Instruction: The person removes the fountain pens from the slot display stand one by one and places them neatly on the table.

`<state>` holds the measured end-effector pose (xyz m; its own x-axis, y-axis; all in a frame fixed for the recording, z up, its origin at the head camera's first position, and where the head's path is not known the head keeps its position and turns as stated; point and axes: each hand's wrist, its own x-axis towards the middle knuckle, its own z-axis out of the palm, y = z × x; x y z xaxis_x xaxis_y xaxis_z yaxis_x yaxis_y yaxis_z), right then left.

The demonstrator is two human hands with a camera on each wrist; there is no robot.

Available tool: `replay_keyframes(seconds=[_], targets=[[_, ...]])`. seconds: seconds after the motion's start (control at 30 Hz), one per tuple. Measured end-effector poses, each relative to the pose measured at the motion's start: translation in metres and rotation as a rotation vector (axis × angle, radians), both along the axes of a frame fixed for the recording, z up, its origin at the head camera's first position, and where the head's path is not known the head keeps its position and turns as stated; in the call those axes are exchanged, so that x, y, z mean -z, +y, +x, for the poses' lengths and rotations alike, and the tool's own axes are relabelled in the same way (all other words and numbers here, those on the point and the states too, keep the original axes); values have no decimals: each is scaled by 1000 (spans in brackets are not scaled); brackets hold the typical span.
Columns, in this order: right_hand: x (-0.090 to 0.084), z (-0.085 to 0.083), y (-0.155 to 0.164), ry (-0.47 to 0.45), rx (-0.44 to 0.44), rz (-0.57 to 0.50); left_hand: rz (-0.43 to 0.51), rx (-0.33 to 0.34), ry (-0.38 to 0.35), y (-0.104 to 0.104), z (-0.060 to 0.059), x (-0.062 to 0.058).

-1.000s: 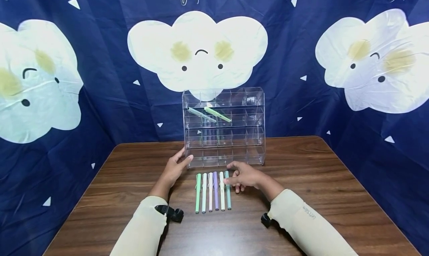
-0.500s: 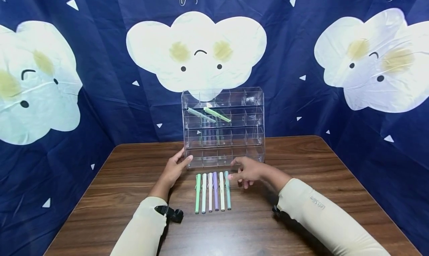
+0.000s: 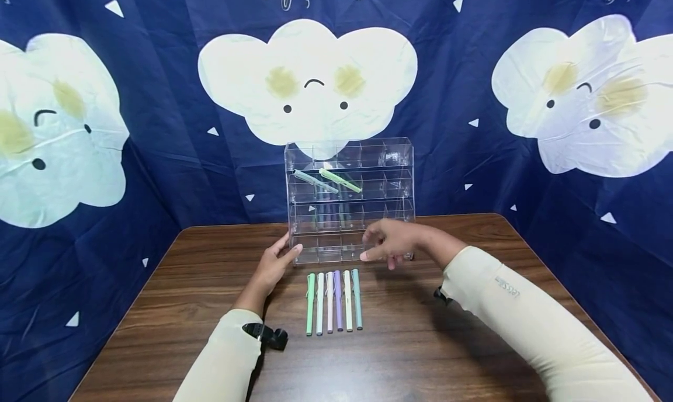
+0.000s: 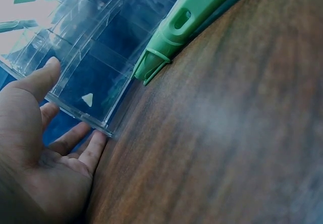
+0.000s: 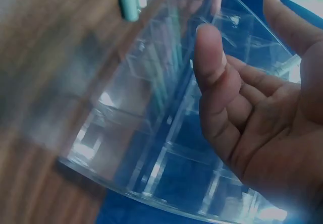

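A clear acrylic pen rack (image 3: 374, 183) with tiers of small compartments stands upright at the back of the table. My left hand (image 3: 270, 269) holds its lower left side, the thumb in front and the other fingers around the edge. In front of the rack's lower right tiers, my right hand (image 3: 394, 241) hovers with loosely bent fingers and nothing in it. A grey-blue pen (image 3: 315, 181) and a light green pen (image 3: 340, 180) lie slanted on an upper tier. On the table several pens stand in a row, from a green pen (image 3: 310, 304) to a teal pen (image 3: 357, 300).
The wooden table (image 3: 184, 308) has a dark blue curtain (image 3: 158, 156) with white clouds behind and beside it. A purple pen (image 3: 339, 301) and pale pens lie between the green and teal ones. The row sits just before the rack's front edge.
My right hand has left the teal pen at the end of the row and risen up and right to the rack's front. My left hand stays at the rack's side.
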<state>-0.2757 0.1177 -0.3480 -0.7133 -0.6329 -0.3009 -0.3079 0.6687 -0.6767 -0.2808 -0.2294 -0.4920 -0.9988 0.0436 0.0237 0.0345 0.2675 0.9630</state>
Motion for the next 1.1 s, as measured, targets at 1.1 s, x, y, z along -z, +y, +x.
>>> replay_keyframes(seconds=[1.1], targets=[[-21,-58,-44,461,462,-507,-9,-1,-5,-1,1,-2]])
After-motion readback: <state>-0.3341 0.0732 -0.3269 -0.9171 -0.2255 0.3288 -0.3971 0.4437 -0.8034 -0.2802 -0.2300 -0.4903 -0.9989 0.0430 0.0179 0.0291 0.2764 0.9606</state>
